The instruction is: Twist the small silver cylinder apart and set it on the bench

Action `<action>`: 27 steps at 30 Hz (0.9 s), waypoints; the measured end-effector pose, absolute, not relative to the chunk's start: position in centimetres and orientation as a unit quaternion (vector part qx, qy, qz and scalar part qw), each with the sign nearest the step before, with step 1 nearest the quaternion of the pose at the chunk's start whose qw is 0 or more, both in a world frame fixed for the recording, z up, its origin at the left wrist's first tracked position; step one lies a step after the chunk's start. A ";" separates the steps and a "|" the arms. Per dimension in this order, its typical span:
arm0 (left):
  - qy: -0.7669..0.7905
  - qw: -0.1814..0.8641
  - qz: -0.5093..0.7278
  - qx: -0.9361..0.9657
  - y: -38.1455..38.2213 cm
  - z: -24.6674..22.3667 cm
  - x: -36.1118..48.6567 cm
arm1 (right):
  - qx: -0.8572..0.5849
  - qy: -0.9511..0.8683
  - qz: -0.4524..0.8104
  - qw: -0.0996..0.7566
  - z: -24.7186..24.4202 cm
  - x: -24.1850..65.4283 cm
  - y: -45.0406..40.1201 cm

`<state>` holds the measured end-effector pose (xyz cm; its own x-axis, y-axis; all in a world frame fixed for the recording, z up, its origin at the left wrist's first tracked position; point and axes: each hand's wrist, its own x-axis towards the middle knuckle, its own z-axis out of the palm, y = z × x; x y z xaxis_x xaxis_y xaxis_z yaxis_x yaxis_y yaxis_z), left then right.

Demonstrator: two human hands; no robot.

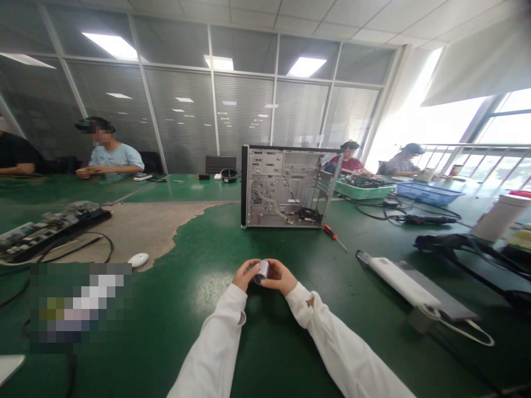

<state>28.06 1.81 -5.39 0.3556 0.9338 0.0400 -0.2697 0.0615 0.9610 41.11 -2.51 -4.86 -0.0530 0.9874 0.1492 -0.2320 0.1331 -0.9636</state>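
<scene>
Both of my hands meet above the green table mat, just in front of me. Between them is a small silver metal cylinder [261,272], held at its ends by the fingertips. My left hand [244,275] grips one side and my right hand [277,277] the other, covering part of the cylinder. White sleeves cover both forearms.
An open computer case [286,187] stands ahead, with an orange-handled screwdriver [331,232] by its corner. A white mouse [138,260] and circuit boards [50,232] lie left. A white flat device with cable [402,282] lies right. Co-workers sit around the table.
</scene>
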 end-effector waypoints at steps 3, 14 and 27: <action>0.318 0.671 0.446 0.500 1.6 -5.1 28.1 | -0.369 -0.430 0.607 0.558 -4.4 40.9 -3.0; 0.282 0.662 0.423 0.551 1.0 -4.4 27.9 | -0.352 -0.180 0.775 0.494 -2.4 41.4 -4.1; 0.303 0.640 0.433 0.557 1.1 -4.6 28.0 | -0.297 -0.143 0.836 0.438 -2.3 41.9 -4.1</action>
<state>28.02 1.08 -4.59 0.4404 0.8928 0.0944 -0.2173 0.0039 0.9761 41.94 -4.12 -2.26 -0.4393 0.8182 -0.3709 -0.6479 -0.5746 -0.5001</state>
